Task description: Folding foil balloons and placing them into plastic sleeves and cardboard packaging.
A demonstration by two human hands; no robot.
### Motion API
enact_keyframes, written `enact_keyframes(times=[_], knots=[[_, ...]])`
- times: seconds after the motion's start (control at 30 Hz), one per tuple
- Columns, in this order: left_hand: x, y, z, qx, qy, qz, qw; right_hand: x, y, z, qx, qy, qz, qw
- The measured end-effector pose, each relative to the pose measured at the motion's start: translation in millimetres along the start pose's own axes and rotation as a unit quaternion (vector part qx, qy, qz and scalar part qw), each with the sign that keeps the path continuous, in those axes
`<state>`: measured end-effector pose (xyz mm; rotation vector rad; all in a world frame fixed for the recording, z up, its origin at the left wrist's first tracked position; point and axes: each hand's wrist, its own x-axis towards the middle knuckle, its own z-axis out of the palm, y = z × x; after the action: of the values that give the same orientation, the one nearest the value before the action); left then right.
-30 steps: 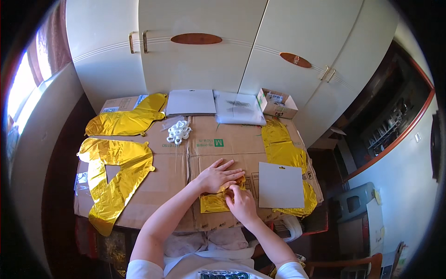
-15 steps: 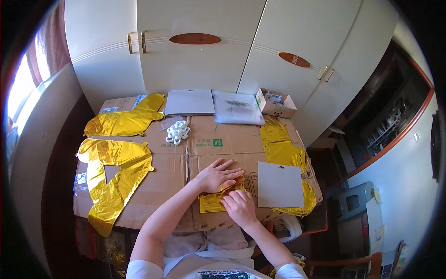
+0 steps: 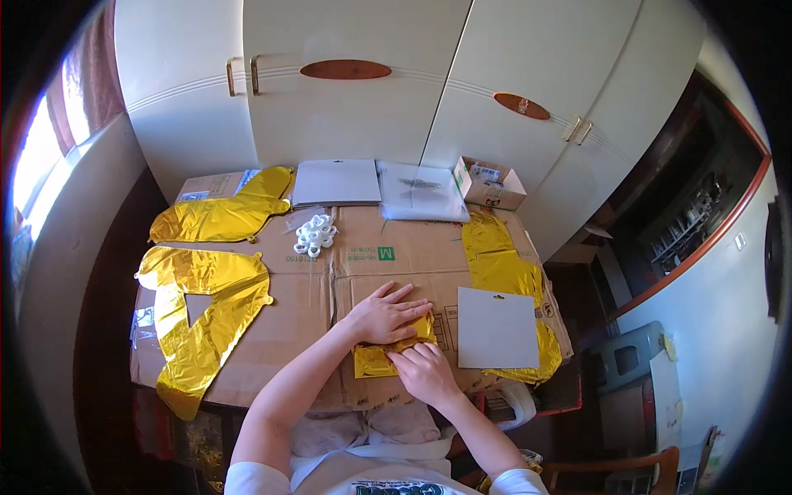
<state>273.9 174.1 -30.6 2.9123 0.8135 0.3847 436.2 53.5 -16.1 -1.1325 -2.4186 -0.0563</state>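
Note:
A folded gold foil balloon (image 3: 375,363) lies near the front middle of the cardboard-covered table. Flat across its upper part rests my left hand (image 3: 384,316), fingers spread and pointing right. My right hand (image 3: 427,373) is at the lower right of the foil, its fingers curled and bunched on the folded layers just below the left hand. The fingertips partly hide the foil they grip. To the right, a grey card (image 3: 497,328) with a hanging slot lies on top of another flat gold balloon (image 3: 503,256).
A gold balloon with a triangular hole (image 3: 177,285) and a further gold balloon (image 3: 219,213) lie at left. White rings (image 3: 315,235) are heaped behind my hands. Along the back sit stacked grey cards (image 3: 337,183), clear plastic bags (image 3: 422,198) and a small open carton (image 3: 492,186).
My right hand has shifted slightly left across the foil. The fold between my hands now lies flatter, with more smooth gold at its right side. My left hand stays in place.

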Motion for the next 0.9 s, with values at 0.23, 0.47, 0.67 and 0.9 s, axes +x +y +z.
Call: enact_keyframes(times=[0.23,0.47,0.67,0.9], knots=[[0,0,-1,-0.006,0.002,-0.006,1.0,10,-18,-2,-0.06,-0.024,0.013,0.998],[0,-2,2,-0.012,0.006,-0.002,1.0,9,-29,3,-0.062,-0.037,0.056,0.996],[1,-3,1,-0.016,-0.017,-0.001,1.0,9,-37,12,-0.04,-0.03,0.068,0.996],[1,-1,-3,-0.012,-0.035,-0.011,0.999,9,-48,4,-0.049,-0.016,0.101,0.994]])
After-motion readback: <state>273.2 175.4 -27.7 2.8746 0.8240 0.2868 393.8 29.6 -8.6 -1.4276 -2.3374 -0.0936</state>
